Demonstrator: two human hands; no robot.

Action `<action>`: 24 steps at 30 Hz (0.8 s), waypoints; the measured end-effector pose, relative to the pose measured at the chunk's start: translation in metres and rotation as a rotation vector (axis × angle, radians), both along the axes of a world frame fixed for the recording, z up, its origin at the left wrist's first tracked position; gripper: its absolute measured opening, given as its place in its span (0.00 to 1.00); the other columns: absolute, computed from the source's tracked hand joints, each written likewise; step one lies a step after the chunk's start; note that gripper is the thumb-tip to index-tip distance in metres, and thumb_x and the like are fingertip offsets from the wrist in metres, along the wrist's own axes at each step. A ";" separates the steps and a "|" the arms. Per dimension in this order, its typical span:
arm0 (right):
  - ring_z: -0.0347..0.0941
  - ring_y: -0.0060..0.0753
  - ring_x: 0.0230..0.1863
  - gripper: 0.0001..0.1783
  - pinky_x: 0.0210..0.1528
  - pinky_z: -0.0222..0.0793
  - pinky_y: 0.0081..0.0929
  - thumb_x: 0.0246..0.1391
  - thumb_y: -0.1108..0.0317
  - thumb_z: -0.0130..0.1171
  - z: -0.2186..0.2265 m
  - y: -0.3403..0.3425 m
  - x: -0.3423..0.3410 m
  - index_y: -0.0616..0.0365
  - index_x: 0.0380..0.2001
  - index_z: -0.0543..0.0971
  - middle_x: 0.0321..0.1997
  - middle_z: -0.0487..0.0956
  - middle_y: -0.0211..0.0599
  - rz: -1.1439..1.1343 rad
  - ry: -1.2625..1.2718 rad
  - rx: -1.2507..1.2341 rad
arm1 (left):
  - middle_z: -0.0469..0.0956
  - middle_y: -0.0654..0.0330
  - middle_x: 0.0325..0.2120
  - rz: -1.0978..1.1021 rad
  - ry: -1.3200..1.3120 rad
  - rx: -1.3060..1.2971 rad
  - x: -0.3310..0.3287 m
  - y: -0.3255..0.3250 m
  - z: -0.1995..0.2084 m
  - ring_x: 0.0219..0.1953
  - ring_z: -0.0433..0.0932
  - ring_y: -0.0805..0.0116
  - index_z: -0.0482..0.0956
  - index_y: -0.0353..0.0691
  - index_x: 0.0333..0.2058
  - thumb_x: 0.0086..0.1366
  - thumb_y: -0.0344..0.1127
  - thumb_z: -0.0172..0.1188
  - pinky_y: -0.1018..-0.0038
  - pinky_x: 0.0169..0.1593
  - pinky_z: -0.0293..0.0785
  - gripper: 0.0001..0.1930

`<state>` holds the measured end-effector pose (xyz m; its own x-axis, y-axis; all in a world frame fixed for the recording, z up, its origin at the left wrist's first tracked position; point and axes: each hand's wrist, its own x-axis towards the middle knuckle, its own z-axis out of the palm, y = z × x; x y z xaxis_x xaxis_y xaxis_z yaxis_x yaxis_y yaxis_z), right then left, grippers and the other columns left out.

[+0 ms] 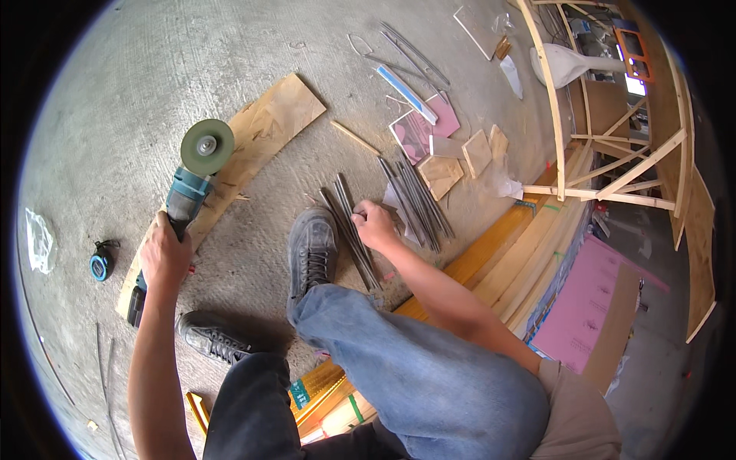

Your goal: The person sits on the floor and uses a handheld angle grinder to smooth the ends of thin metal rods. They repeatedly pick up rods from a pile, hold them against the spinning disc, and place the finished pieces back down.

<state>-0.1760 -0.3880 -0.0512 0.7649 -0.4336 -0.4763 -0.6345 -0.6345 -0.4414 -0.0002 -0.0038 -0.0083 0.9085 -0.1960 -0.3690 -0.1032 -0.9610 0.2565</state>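
Note:
My left hand (165, 253) is wrapped round the body of a blue-and-black cordless angle grinder (186, 193). Its round grey-green disc (207, 147) faces up, and the tool lies over a long wooden board (264, 142) on the floor. My right hand (374, 225) is closed beside my shoe, its fingertips pinching a grey metal rod (346, 201) in a small group of rods. The palm side is hidden. Just right of that hand lies another bundle of metal rods (418, 201).
A blue tape measure (101, 262) and a clear plastic bag (40, 241) lie at left. Wood offcuts (477, 153), pink foam pieces (414, 136) and a blue-and-white strip (408, 93) sit beyond the rods. Stacked lumber (498, 261), a pink foam sheet (575, 299) and a wooden frame (560, 115) stand right.

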 end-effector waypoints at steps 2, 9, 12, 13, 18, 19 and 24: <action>0.78 0.56 0.44 0.10 0.47 0.72 0.47 0.55 0.66 0.59 0.001 -0.001 0.001 0.61 0.36 0.78 0.37 0.82 0.51 0.021 -0.013 -0.001 | 0.79 0.40 0.37 0.014 0.034 0.007 0.001 -0.003 0.005 0.42 0.79 0.37 0.67 0.36 0.44 0.61 0.40 0.59 0.49 0.43 0.74 0.18; 0.78 0.28 0.29 0.13 0.36 0.75 0.29 0.62 0.69 0.57 0.037 -0.012 0.004 0.68 0.45 0.72 0.32 0.80 0.40 0.097 -0.144 0.066 | 0.78 0.41 0.37 0.021 0.064 0.016 0.001 -0.002 0.008 0.42 0.79 0.41 0.67 0.35 0.43 0.60 0.39 0.60 0.52 0.45 0.75 0.18; 0.78 0.29 0.28 0.19 0.33 0.76 0.29 0.61 0.65 0.60 0.052 -0.013 0.035 0.67 0.50 0.75 0.34 0.81 0.44 0.036 -0.173 0.285 | 0.79 0.42 0.37 0.015 0.075 0.036 0.002 0.000 0.010 0.42 0.80 0.42 0.68 0.35 0.44 0.60 0.39 0.61 0.53 0.46 0.75 0.19; 0.77 0.24 0.27 0.17 0.27 0.76 0.24 0.63 0.66 0.58 0.055 -0.005 0.049 0.68 0.49 0.74 0.33 0.80 0.40 0.002 -0.236 0.395 | 0.80 0.41 0.37 0.014 0.062 0.047 0.001 0.001 0.011 0.41 0.81 0.42 0.68 0.34 0.44 0.60 0.39 0.61 0.53 0.46 0.76 0.19; 0.75 0.22 0.27 0.17 0.27 0.72 0.25 0.66 0.62 0.54 0.079 0.024 0.114 0.66 0.49 0.73 0.27 0.78 0.33 0.127 -0.310 0.441 | 0.80 0.41 0.38 -0.004 0.045 0.035 0.001 0.000 0.010 0.42 0.81 0.42 0.69 0.34 0.45 0.61 0.39 0.61 0.54 0.47 0.76 0.19; 0.74 0.22 0.27 0.17 0.28 0.71 0.26 0.67 0.62 0.54 0.078 0.028 0.125 0.66 0.48 0.74 0.27 0.78 0.33 0.173 -0.318 0.449 | 0.80 0.42 0.38 0.000 0.047 0.038 0.001 0.001 0.010 0.42 0.81 0.42 0.69 0.34 0.45 0.61 0.39 0.61 0.54 0.47 0.76 0.19; 0.76 0.30 0.28 0.12 0.34 0.72 0.28 0.62 0.63 0.59 0.077 0.051 0.162 0.60 0.43 0.79 0.26 0.80 0.36 0.320 -0.364 0.268 | 0.80 0.42 0.37 0.014 0.062 0.057 0.001 -0.001 0.010 0.41 0.81 0.43 0.69 0.34 0.45 0.61 0.39 0.60 0.55 0.47 0.76 0.18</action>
